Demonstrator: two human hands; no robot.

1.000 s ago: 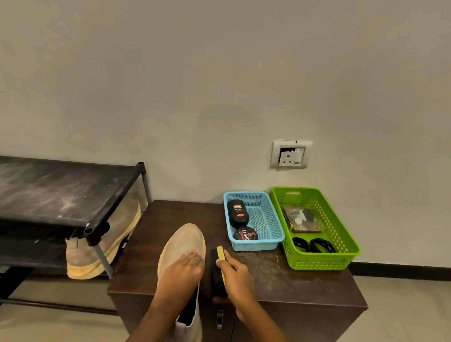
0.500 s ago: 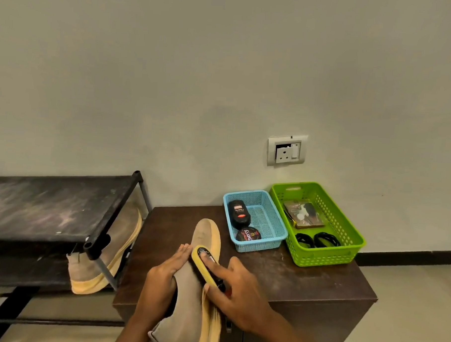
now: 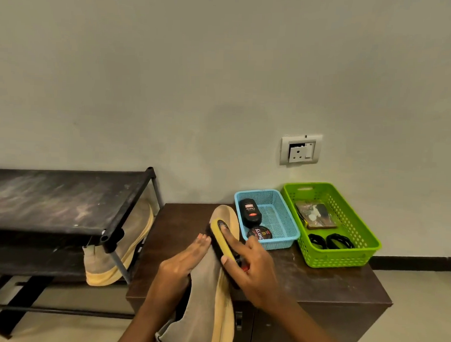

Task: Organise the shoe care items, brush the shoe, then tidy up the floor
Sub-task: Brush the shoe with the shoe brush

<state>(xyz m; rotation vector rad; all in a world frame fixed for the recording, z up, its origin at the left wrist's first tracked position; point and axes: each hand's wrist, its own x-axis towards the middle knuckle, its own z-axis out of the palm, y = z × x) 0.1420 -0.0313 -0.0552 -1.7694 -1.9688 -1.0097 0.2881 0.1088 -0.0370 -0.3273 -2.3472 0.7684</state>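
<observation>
Gripping brush (image 3: 220, 244) on shoe (image 3: 204, 286) (right hand (image 3: 253, 273))

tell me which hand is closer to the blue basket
Right. The right hand, gripping the brush on the shoe, sits just in front of the blue basket. The left hand lies flat on the shoe's upper, farther to the left.
</observation>
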